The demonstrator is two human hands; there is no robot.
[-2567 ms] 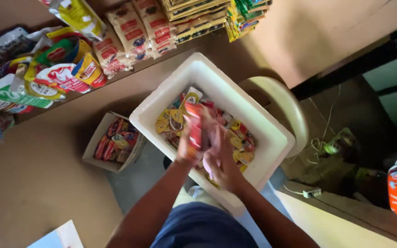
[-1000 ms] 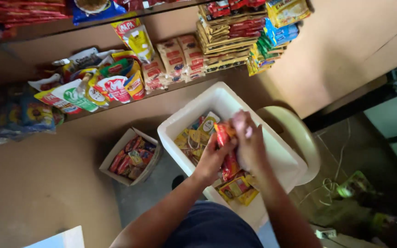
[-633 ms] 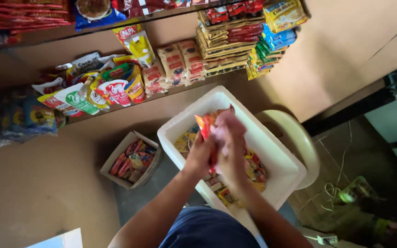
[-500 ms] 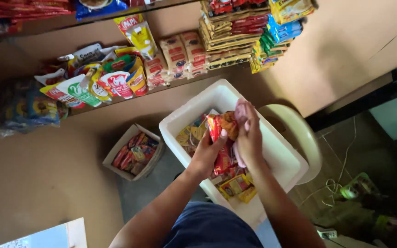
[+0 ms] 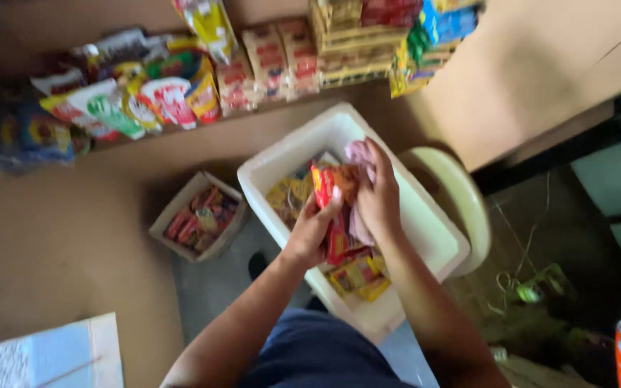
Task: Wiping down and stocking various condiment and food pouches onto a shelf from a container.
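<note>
- A strip of red and yellow sachets point(image 5: 333, 215) hangs over the white tub point(image 5: 282, 162), gripped by both hands.
- Left hand point(image 5: 314, 230) is closed on the strip from the side.
- Right hand point(image 5: 379, 197) is closed on its top.
- More sachets point(image 5: 357, 276) lie in the tub.
- A small carton point(image 5: 199, 215) sits on the floor nearby, under a shelf of packets point(image 5: 159, 97).

Small shop: shelf point(image 5: 267, 115) crowded with bright snack packets point(image 5: 159, 97), stacked boxes point(image 5: 346, 43), cardboard box point(image 5: 199, 215) and white tub point(image 5: 425, 230) of sachets.
</note>
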